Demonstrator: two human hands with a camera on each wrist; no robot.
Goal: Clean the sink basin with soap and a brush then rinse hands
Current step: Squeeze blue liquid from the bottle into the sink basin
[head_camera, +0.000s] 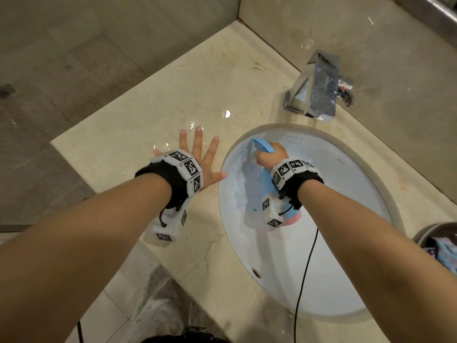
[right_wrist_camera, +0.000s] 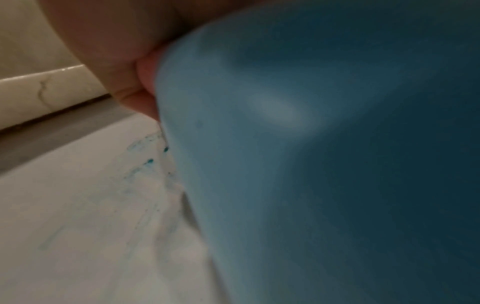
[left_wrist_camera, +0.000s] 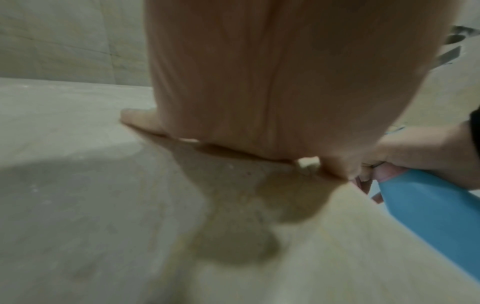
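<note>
in the head view, the left hand [head_camera: 197, 159] is laid flat on the wet marble worktop [head_camera: 138, 125], fingers straight and spread, just beside the sink basin [head_camera: 346, 194] at its 9 o'clock edge. the right hand [head_camera: 270, 154] is curled round a blue brush [head_camera: 262, 147], held inside the basin against the wall at about 10 o'clock. blue soap streaks [head_camera: 291, 139] are seen on the white wall near 12 o'clock. a chrome tap [head_camera: 319, 87] stands on the worktop at 12 o'clock of the basin.

in the left wrist view, the palm is seen pressed on the worktop, and the blue brush [left_wrist_camera: 428, 207] appears at 4 o'clock, gripped by the right hand [left_wrist_camera: 426, 156].

in the right wrist view, the brush [right_wrist_camera: 324, 154] fills most of the frame, with fingers [right_wrist_camera: 145, 82] wrapped at its 10 o'clock side; blurred blue soap streaks [right_wrist_camera: 145, 156] lie on the basin wall beside it.
</note>
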